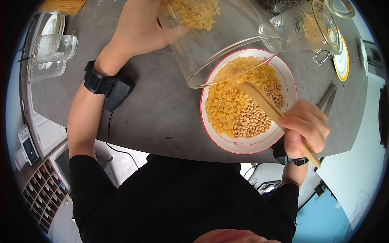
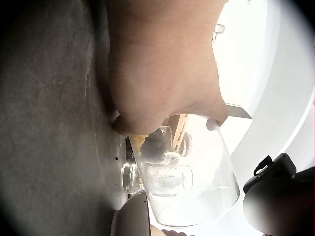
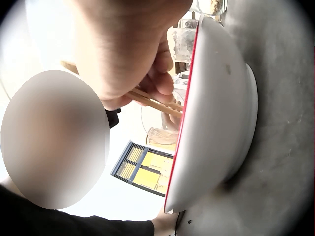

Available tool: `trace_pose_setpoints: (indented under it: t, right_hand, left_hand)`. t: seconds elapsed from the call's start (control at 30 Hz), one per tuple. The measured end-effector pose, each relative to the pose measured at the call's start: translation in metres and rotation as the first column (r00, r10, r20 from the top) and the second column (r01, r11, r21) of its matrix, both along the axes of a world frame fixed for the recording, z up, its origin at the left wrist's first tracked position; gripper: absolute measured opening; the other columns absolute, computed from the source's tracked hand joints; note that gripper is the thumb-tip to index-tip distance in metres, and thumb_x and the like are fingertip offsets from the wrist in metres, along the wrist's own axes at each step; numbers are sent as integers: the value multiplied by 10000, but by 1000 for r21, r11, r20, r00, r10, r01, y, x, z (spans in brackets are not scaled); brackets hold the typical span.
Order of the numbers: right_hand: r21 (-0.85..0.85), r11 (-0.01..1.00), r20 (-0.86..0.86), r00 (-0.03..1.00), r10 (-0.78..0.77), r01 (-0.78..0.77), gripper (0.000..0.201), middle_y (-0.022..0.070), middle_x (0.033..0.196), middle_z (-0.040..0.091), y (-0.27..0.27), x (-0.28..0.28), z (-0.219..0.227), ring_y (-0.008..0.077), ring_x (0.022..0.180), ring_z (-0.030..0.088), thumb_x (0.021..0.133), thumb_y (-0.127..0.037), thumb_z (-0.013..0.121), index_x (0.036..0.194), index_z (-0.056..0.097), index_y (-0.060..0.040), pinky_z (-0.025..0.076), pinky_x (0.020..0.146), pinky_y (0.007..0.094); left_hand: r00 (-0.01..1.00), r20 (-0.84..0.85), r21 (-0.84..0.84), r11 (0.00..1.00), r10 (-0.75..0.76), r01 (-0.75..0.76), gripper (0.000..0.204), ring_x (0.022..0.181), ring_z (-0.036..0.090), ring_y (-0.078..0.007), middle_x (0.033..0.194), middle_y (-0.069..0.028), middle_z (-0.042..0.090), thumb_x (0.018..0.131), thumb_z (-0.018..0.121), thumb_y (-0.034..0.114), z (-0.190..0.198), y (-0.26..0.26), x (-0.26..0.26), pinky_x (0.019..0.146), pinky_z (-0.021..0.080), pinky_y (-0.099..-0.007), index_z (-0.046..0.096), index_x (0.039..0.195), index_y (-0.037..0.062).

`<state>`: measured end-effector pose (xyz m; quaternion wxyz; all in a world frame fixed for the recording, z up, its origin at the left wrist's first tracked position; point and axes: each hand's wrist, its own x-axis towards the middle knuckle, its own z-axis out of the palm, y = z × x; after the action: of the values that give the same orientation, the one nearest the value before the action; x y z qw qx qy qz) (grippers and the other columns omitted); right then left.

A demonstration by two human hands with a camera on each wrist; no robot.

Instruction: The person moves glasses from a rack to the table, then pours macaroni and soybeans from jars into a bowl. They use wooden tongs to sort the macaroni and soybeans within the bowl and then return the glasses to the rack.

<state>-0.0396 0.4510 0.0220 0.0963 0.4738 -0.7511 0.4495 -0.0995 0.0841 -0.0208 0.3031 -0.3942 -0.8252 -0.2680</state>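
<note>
A large glass jar lies tipped in the head view, its mouth over a red-rimmed white bowl. My left hand grips the jar around its side; some macaroni remains deep inside it. The bowl holds macaroni and round pale beans. My right hand holds a flat wooden utensil, its far end on the macaroni. In the left wrist view the left hand spans the jar; in the right wrist view the right hand is above the bowl.
Another glass jar with pale contents lies at the upper right, near a yellow-rimmed lid. Metal blades rest right of the bowl. Drinking glasses stand at the left. A black cable hangs from the left wrist device.
</note>
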Motion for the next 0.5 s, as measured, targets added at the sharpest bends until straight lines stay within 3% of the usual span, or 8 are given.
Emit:
trace_pose_setpoints:
  t: [0.03,0.07,0.17,0.2,0.37,0.43,0.5]
  right_hand:
    - [-93,996,59,998,5,1,131,48,657,653,4,1,0,191,512,599,924,-145,657,944,722,-33,457,458,303]
    - [-161,987,79,997,24,-11,264,68,701,673,8,3,-2,197,527,609,1005,-274,637,980,718,-24,474,468,311]
    - [-251,968,-16,1000,-3,-2,373,100,751,683,-6,-3,-6,212,533,614,1012,-388,646,1007,720,-22,478,468,317]
    - [-155,988,-65,998,-12,2,466,121,793,691,-6,-7,-8,218,548,631,1008,-474,629,1025,730,-20,480,466,322]
    - [-107,994,23,999,31,-29,374,84,723,677,3,-4,-1,203,533,627,991,-375,644,974,744,-16,472,460,325]
    - [68,996,-31,998,58,-56,287,63,668,659,0,-6,1,194,506,608,932,-303,671,917,752,-28,460,453,318]
    - [68,997,-36,998,43,-40,249,51,640,646,-1,-5,-1,191,492,593,896,-276,683,882,756,-38,450,448,315]
  left_hand:
    - [1000,1,0,1000,0,0,814,1403,440,-415,1509,-227,462,776,862,196,0,-1,0,1168,344,-542,430,1458,94]
    - [1000,7,-4,1000,13,-13,812,1403,440,-416,1508,-226,463,775,860,198,-1,-2,1,1168,343,-543,432,1458,95]
    - [1000,21,-11,1000,21,-21,809,1403,439,-418,1508,-223,465,774,857,197,1,-1,2,1168,343,-544,435,1457,97]
    - [999,29,-18,1000,20,-19,807,1403,438,-420,1508,-222,465,773,856,195,2,-1,2,1167,343,-545,437,1456,97]
    - [1000,17,14,1000,-1,1,806,1403,437,-420,1508,-221,464,773,857,195,-1,0,0,1167,343,-544,439,1456,100]
    - [1000,4,21,1000,-11,11,808,1403,437,-420,1510,-221,462,774,858,197,-1,-1,0,1166,343,-544,438,1458,101]
    - [1000,2,5,1000,-9,9,817,1407,432,-418,1516,-218,455,771,861,197,-2,-2,0,1167,341,-543,436,1462,100]
